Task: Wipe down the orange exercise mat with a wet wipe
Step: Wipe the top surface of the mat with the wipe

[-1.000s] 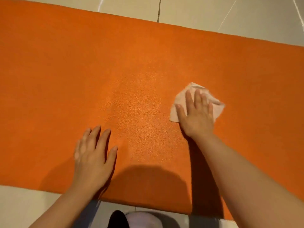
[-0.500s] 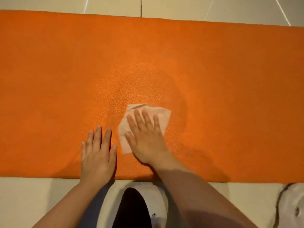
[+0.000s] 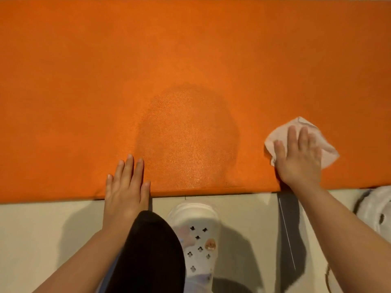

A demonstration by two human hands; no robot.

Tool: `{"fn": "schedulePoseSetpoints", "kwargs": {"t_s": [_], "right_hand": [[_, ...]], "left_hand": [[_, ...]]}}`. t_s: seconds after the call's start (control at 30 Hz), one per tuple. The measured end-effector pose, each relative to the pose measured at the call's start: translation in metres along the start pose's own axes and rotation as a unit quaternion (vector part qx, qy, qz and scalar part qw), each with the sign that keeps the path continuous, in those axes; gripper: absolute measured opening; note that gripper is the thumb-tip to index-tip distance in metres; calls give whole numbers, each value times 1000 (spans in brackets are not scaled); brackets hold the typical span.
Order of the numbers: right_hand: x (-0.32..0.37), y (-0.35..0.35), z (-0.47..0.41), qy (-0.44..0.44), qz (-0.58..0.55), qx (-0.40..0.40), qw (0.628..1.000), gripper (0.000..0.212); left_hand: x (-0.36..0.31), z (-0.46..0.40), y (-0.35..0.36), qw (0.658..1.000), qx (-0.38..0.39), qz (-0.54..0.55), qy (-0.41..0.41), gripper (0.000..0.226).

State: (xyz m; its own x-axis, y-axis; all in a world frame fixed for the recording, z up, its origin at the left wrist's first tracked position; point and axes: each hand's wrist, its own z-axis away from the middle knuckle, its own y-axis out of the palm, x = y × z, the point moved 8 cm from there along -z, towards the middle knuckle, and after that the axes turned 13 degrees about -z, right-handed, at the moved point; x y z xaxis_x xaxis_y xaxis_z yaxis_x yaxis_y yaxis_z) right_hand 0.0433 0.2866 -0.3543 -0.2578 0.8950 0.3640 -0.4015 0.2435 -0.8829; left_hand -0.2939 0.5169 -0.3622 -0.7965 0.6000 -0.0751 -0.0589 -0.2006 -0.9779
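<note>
Right hand (image 3: pixel 299 159): fingers flat, pressing the wet wipe (image 3: pixel 304 134) on the orange mat (image 3: pixel 190 49), near right.
Left hand (image 3: pixel 127 187): released, flat on the mat's near edge.
Mat centre: darker damp patch (image 3: pixel 188 140).

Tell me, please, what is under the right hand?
Under the right hand lies the wet wipe, pressed flat on the orange mat. Its edges stick out around the fingers; the part beneath the palm is covered and cannot be seen.

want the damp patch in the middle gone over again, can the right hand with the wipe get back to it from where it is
Probably yes. The right hand presses the wet wipe flat on the orange mat, and only bare mat lies between it and the damp patch. The left hand rests at the patch's near-left edge, out of that path.
</note>
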Motion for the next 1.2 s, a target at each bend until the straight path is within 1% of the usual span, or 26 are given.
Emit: {"fn": "schedulePoseSetpoints", "kwargs": {"t_s": [0.03,0.1,0.13,0.17,0.2,0.27,0.3,0.37,0.4,0.43,0.47,0.53,0.63,0.67,0.73,0.8,0.9,0.93,1.0,1.07,1.13,1.2], "right_hand": [[-3,0,5,14,-12,-10,1000,63],[5,9,17,62,-46,-20,997,58],[15,17,23,74,-56,-18,996,56],[30,28,31,65,-54,-11,996,56],[52,41,40,29,-42,7,999,55],[107,72,68,-84,-32,70,993,55],[134,88,86,-146,-27,116,982,56],[171,109,115,-250,-10,211,945,56],[175,111,119,-282,-4,242,928,56],[172,109,115,-302,6,257,918,56],[161,105,108,-312,23,255,915,57],[121,89,88,-294,55,217,929,62],[43,49,65,-207,37,107,972,82],[15,35,62,-170,26,81,982,84],[-30,16,62,-95,16,64,993,81],[-47,9,66,-70,7,43,997,82],[-43,14,72,-79,-2,34,996,88],[-40,17,73,-93,3,40,995,90],[-35,24,78,-151,22,44,987,92],[-28,25,84,-198,15,31,980,80],[-20,21,86,-196,-18,10,980,63],[-5,17,93,-193,-79,1,978,57]], "left_hand": [[-2,0,-1,1000,2,2,-6,65],[-5,2,-2,1000,7,5,-26,56],[-7,3,-3,999,8,4,-35,53],[-10,4,-5,999,9,3,-40,53],[-11,4,-6,999,14,5,-45,55],[-12,7,-8,999,25,11,-41,55],[-11,9,-7,999,31,16,-35,55],[-9,11,-8,999,36,23,-22,55],[-8,13,-9,999,38,22,-16,54],[-6,15,-8,999,40,22,-12,54],[-6,17,-8,999,44,22,-6,54],[-6,20,-8,999,45,26,3,55],[-8,22,-10,999,45,31,4,66],[-9,23,-10,999,45,29,5,67],[-10,25,-10,999,39,29,10,67],[-11,26,-11,999,26,26,12,69],[-12,27,-11,999,18,27,2,70],[-12,28,-11,999,19,29,-4,68],[-11,28,-11,999,25,37,-16,67],[-11,28,-9,998,38,42,-26,66],[-11,25,-10,997,48,58,-31,64],[-10,23,-13,993,60,86,-49,66]]}}
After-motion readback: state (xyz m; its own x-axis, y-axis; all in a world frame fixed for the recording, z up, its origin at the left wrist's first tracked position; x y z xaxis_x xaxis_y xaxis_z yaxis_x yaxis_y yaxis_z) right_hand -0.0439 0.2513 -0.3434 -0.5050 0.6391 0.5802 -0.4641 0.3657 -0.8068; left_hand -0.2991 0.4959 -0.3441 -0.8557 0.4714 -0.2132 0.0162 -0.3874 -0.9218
